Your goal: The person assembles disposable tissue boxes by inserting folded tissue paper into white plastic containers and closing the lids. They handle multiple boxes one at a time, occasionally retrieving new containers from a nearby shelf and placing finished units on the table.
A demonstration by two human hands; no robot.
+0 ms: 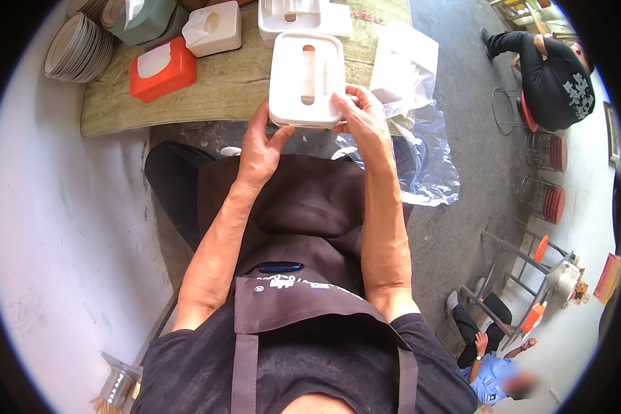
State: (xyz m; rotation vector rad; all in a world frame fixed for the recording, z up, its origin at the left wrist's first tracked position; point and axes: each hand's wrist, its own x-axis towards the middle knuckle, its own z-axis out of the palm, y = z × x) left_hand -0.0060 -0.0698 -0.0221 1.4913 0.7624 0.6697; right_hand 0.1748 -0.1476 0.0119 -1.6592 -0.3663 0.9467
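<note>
Both my hands hold a white tissue box (284, 72) with rounded corners at the table's near edge. A long rounded slot runs down its top, and a white strip shows inside. My left hand (259, 153) grips the near left corner, its thumb at the near edge. On the right side, my right hand (367, 119) has its thumb on the top and its fingers around the side, partly hidden. Just beyond sits another white tissue box (272, 22), cut off by the frame's upper edge. A stack of white paper tissues (406, 61), partly in transparent plastic, lies right of my right hand.
On the wooden table (110, 110) stand a red tissue box (162, 72), a cream one (212, 31), a grey-green one (145, 22) and stacked plates (79, 48). A transparent plastic bag (431, 162) hangs off the right edge. Two people sit at right, near stacked stools (553, 203).
</note>
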